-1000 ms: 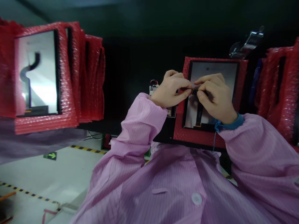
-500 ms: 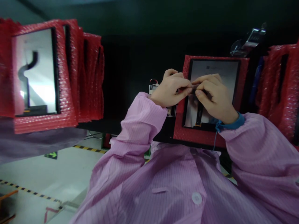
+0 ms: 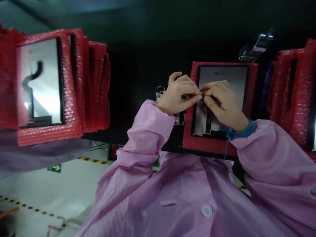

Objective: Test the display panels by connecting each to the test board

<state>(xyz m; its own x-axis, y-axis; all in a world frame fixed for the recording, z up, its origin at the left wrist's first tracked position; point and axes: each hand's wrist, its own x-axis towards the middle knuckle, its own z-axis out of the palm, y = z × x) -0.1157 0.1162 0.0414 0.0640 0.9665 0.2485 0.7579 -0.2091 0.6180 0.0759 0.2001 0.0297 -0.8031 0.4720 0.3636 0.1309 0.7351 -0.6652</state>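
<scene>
A display panel (image 3: 227, 74) with a pale back and dark frame lies on a red bubble-wrap sleeve (image 3: 189, 138). From its lower edge a black ribbon cable (image 3: 208, 121) runs up to my fingertips. My right hand (image 3: 223, 102), with a blue wrist strap, pinches the upper end of this cable between thumb and fingers. Over the panel's left edge, my left hand (image 3: 180, 93) closes thumb and index finger right against the right fingertips; what it grips there is too small and covered to make out. A small circuit board (image 3: 179, 118) sits partly hidden under my left hand.
Red bubble-wrap sleeves with panels are piled at left (image 3: 74, 115) and right (image 3: 287, 85). Another display panel (image 3: 46, 98) lies atop the left pile. A shiny tape dispenser (image 3: 256, 47) stands behind the sleeve, and a blue pen-like object (image 3: 266, 82) lies beside the right pile.
The view has shifted slightly. Both hands stay together at the cable's end, with only small finger movements; the fingertips look pressed a little closer.
</scene>
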